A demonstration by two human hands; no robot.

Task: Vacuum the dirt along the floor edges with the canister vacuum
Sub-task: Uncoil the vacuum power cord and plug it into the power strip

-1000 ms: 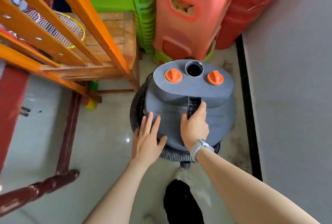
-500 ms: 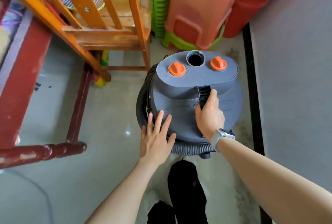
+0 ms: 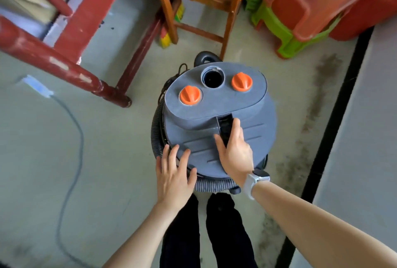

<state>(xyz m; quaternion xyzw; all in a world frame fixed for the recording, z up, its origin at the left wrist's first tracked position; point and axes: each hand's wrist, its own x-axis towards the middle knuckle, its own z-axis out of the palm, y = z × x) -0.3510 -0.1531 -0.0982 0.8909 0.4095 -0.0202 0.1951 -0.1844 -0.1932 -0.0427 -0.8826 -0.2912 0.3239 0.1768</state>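
Dusty floor [image 3: 111, 160]; grey vacuum [image 3: 253, 138] (orange knobs [image 3: 190, 95])

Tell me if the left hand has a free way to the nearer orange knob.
Probably yes. The left hand rests flat on the vacuum lid, and only bare grey lid lies between it and the nearer orange knob.

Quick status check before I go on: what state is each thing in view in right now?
Canister vacuum: upright on the floor, hose port on top open.
Hose: coiled round the canister body.
Right hand: grips the black carry handle.
Left hand: flat, fingers straight on the lid edge.
Dirt: lies along the black floor edge.
Grey cable: trails loose across the floor.
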